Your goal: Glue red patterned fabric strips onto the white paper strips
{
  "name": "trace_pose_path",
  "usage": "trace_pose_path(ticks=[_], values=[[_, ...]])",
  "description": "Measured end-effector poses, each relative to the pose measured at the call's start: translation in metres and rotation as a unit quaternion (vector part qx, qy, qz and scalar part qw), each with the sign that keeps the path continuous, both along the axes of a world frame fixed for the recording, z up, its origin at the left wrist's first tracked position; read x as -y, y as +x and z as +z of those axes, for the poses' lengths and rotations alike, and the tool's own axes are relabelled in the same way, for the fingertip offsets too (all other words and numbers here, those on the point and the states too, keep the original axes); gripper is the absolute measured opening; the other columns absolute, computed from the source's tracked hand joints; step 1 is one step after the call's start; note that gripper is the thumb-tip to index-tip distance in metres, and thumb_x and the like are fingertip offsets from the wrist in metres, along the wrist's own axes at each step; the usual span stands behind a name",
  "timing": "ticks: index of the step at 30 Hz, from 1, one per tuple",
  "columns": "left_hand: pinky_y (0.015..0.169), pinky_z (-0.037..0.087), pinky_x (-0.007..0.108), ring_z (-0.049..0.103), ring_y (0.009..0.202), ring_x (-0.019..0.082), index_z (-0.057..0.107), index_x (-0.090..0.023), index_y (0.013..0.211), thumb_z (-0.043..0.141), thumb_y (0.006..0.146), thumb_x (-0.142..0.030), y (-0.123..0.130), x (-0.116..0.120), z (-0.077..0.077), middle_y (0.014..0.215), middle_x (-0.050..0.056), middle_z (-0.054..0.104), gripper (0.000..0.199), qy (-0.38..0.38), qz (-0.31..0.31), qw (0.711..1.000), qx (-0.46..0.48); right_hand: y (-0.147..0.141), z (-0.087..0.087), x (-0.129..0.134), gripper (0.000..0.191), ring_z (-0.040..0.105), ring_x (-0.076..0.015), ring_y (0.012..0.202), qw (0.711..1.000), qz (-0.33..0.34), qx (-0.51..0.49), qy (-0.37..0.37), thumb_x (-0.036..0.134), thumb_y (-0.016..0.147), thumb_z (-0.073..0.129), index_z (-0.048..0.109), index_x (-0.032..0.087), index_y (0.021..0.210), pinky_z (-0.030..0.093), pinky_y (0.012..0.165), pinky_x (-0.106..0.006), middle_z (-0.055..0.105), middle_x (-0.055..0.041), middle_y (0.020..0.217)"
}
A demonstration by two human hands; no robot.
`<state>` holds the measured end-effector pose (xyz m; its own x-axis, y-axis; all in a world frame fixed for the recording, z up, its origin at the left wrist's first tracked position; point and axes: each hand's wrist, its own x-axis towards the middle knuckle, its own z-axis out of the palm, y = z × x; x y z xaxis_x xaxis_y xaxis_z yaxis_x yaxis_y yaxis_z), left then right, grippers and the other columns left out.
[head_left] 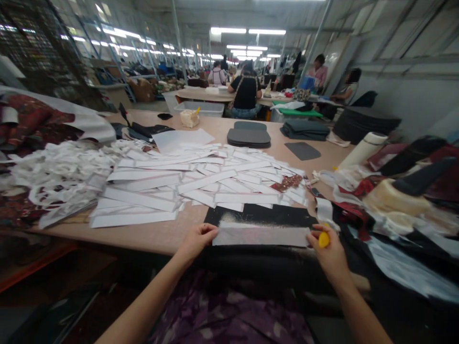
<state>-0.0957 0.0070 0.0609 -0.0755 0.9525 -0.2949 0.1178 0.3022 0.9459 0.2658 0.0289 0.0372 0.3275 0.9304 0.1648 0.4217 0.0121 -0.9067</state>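
A pale grey strip (263, 236) lies across a black mat (261, 214) at the table's near edge. Its left end is pinched between the thumb and fingers of my left hand (199, 239). At the other end my right hand (328, 251) is closed on the strip's right tip. A small yellow object (324, 239), perhaps a tool's handle, is also tucked in the right hand; the rest of it is hidden by the fingers. Just beyond the mat spreads a pile of white strips (208, 179), with a patterned red-brown scrap (287, 183) among them.
Tangled white offcuts (71, 167) heap at the left. Dark grey panels (249, 137) are stacked farther back, near a cream tub (189, 118). At the right are a white roll (364, 149), a glue-stained container (398, 205) and fabric scraps. Several people work at tables beyond.
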Motion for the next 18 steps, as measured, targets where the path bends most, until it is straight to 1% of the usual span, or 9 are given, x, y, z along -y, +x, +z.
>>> trace_pose_path(ticks=[2,4,9,11,13,15,18], values=[[0.056,0.037,0.024,0.050,0.057,0.012,0.063,-0.014,0.070,0.065,0.058,-0.044,0.000,-0.005,-0.006,0.061,0.000,0.058,0.032,0.034,0.017,0.999,-0.033,-0.002,-0.005,0.001,0.045,0.057,-0.0172,0.067,0.998,-0.016,0.059,-0.014,0.049,0.067,0.061,0.051,0.021,0.100,0.049,0.067,-0.035,0.059,-0.0019,0.079],[0.061,0.040,0.026,0.054,0.063,0.015,0.064,-0.015,0.072,0.062,0.063,-0.041,0.001,-0.007,-0.011,0.065,0.001,0.062,0.028,0.059,0.016,0.995,-0.074,-0.003,-0.007,0.003,0.042,0.059,-0.0191,0.074,0.993,-0.025,0.115,-0.022,0.048,0.069,0.057,0.051,0.021,0.101,0.048,0.073,-0.036,0.060,-0.0034,0.083],[0.072,0.043,0.030,0.059,0.076,0.019,0.065,-0.021,0.077,0.055,0.072,-0.035,0.000,0.002,-0.017,0.078,0.002,0.066,0.018,0.093,-0.017,0.977,-0.190,-0.002,-0.008,0.019,0.035,0.060,-0.0211,0.078,0.977,-0.002,0.211,-0.041,0.044,0.074,0.051,0.051,0.022,0.101,0.047,0.071,-0.033,0.061,-0.0049,0.085],[0.073,0.043,0.030,0.059,0.079,0.020,0.065,-0.021,0.076,0.054,0.073,-0.033,0.000,0.005,-0.017,0.080,0.002,0.066,0.016,0.095,-0.025,0.973,-0.210,-0.001,-0.010,0.025,0.034,0.060,-0.0212,0.080,0.973,0.002,0.226,-0.046,0.044,0.075,0.050,0.051,0.023,0.101,0.047,0.071,-0.033,0.061,-0.0048,0.086],[0.073,0.043,0.030,0.059,0.079,0.019,0.065,-0.021,0.075,0.053,0.074,-0.033,0.000,0.003,-0.017,0.079,0.002,0.066,0.016,0.099,-0.030,0.971,-0.217,0.000,-0.011,0.026,0.035,0.060,-0.0210,0.082,0.972,-0.005,0.229,-0.050,0.044,0.075,0.050,0.050,0.023,0.103,0.046,0.072,-0.032,0.061,-0.0048,0.087],[0.073,0.043,0.030,0.058,0.079,0.019,0.064,-0.021,0.076,0.053,0.075,-0.033,0.001,-0.005,-0.018,0.079,0.003,0.065,0.017,0.110,-0.032,0.968,-0.222,0.001,-0.011,0.023,0.036,0.059,-0.0209,0.083,0.973,-0.015,0.223,-0.053,0.044,0.075,0.050,0.049,0.023,0.104,0.046,0.074,-0.033,0.061,-0.0049,0.089],[0.073,0.043,0.030,0.058,0.079,0.018,0.064,-0.019,0.079,0.052,0.076,-0.033,0.005,-0.020,-0.022,0.080,0.003,0.064,0.018,0.111,-0.037,0.965,-0.236,0.001,-0.009,0.011,0.037,0.059,-0.0209,0.083,0.973,-0.022,0.221,-0.057,0.042,0.074,0.050,0.050,0.022,0.105,0.046,0.075,-0.033,0.061,-0.0048,0.090]])
